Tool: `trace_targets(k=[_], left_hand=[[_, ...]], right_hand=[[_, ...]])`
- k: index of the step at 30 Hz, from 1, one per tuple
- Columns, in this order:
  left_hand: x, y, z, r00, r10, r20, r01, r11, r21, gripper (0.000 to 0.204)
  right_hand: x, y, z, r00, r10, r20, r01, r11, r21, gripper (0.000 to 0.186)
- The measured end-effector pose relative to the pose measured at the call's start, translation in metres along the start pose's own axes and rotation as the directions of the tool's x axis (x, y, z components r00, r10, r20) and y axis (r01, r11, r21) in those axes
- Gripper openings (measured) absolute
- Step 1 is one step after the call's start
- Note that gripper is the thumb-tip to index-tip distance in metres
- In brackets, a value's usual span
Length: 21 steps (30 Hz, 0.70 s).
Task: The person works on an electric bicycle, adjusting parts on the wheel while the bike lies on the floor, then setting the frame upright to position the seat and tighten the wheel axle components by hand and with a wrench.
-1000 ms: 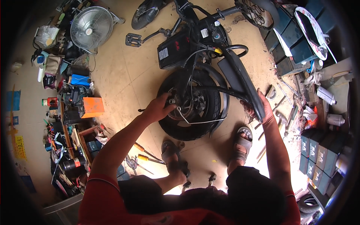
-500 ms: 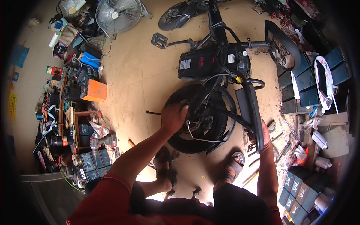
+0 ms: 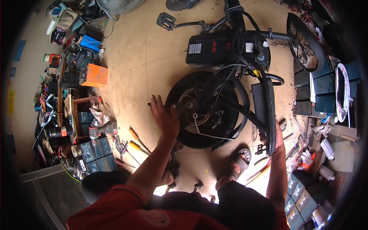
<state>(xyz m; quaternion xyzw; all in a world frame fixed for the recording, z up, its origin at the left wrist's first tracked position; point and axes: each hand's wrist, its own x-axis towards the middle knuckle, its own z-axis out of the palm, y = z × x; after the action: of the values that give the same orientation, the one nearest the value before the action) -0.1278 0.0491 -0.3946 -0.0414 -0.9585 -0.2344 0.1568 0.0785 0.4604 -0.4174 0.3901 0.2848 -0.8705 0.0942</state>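
Note:
A black electric bicycle lies on its side on the floor, its battery case (image 3: pixel 212 51) facing up. Near me is its wheel (image 3: pixel 180 136) with a brake disc (image 3: pixel 190 96) and black tyre. My left hand (image 3: pixel 165 118) lies at the wheel's left edge, fingers stretched and spread, across a dark rod (image 3: pixel 149 104) reaching toward the hub; the rod is partly hidden by the hand. My right hand (image 3: pixel 276 138) is wrapped round the near end of the long black padded rear rack (image 3: pixel 263 105). A bent pale metal strip (image 3: pixel 212 135) crosses the wheel.
Screwdrivers (image 3: pixel 135 145) and a red-black power drill (image 3: pixel 102 129) lie left of my legs. An orange box (image 3: pixel 94 75) stands among cluttered parts. Dark battery blocks (image 3: pixel 316 92) are stacked at right, above scattered tools. My sandalled foot (image 3: pixel 240 165) is close to the wheel.
My left hand has moved left off the hub area, and its fingers have spread over the rod. My right hand keeps its grip on the rack. The view has shifted.

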Motion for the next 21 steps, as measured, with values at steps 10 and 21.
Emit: trace_targets(k=[10, 21], left_hand=[[-0.015, -0.021, 0.029, 0.998, 0.013, 0.063, -0.006, 0.995, -0.103, 0.052], [-0.023, -0.032, 0.035, 1.0, 0.018, -0.021, -0.021, 0.988, -0.155, 0.049]], right_hand=[[-0.005, 0.001, 0.017, 0.99, -0.004, -0.141, -0.001, 0.999, -0.035, 0.058], [-0.003, 0.0, 0.012, 0.998, 0.043, -0.055, -0.043, 0.999, 0.012, 0.046]])
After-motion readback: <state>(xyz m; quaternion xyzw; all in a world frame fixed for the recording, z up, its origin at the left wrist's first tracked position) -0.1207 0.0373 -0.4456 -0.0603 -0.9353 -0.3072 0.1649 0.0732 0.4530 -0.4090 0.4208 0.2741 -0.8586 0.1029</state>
